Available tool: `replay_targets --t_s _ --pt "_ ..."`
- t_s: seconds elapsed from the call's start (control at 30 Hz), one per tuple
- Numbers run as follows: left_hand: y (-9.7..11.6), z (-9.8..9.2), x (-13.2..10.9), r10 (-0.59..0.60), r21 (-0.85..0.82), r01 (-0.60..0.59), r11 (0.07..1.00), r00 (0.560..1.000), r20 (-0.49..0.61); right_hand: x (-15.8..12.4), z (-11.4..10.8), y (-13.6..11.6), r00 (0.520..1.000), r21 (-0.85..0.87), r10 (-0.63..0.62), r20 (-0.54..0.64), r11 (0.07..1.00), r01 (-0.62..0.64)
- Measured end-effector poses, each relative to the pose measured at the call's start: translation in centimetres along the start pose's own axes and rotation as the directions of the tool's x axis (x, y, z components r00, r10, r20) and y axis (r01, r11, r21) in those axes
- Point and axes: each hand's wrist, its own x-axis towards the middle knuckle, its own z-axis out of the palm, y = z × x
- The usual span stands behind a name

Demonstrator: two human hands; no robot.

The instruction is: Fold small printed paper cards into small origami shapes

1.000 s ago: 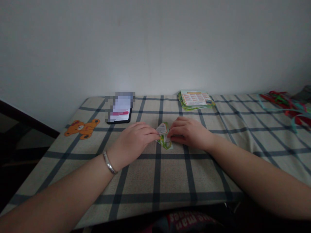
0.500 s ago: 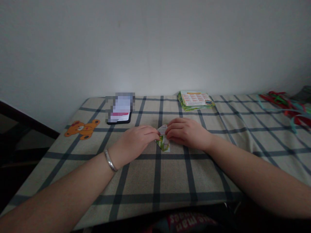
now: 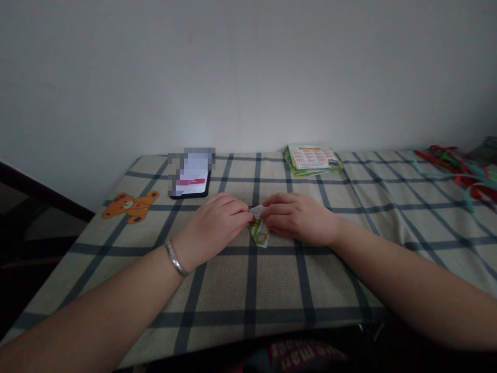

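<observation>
A small folded piece of printed paper (image 3: 259, 232), green and white with a pointed lower end, lies between my hands at the middle of the table. My left hand (image 3: 219, 220), with a silver bangle at the wrist, pinches its left edge. From the other side my right hand (image 3: 298, 217) grips the right edge, its fingers curled over the paper. Both sets of fingertips hide part of the folds, and the thumbs are mostly out of sight.
A checked cloth (image 3: 221, 290) covers the table. Toward the wall are a phone (image 3: 194, 173) with a lit screen and a stack of printed cards (image 3: 313, 159). An orange bear cutout (image 3: 134, 207) lies at left; red and teal ribbons (image 3: 462, 171) lie at far right.
The paper has shifted slightly toward me and turned a little. Both hands still hold it, and my left fingers have moved a bit over its upper left edge.
</observation>
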Motion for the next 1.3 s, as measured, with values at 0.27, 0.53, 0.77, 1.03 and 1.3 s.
replay_targets --t_s 0.27,0.53,0.77,1.03,1.3 --pt "0.0 -0.1 0.0 -0.034 -0.023 0.034 0.999 0.999 -0.018 0.0 0.4 0.1 0.996 0.039 0.080 0.040 0.996 -0.081" --pt "0.0 0.0 -0.1 -0.067 -0.130 0.072 0.989 0.997 0.046 0.2 0.5 -0.4 0.986 -0.008 0.166 -0.006 0.986 -0.166" --pt "-0.2 0.1 0.2 -0.070 -0.116 0.074 0.990 0.997 0.037 0.2 0.6 -0.3 0.990 0.077 0.139 -0.006 0.987 -0.138" --pt "-0.6 0.2 0.0 -0.054 -0.161 0.059 0.985 0.998 0.036 -0.1 0.4 -0.1 0.996 -0.001 0.080 0.032 0.997 -0.080" --pt "-0.1 0.1 0.0 -0.105 -0.086 0.105 0.991 0.994 -0.001 0.3 0.5 -0.9 0.994 -0.195 0.113 0.005 0.974 -0.110"
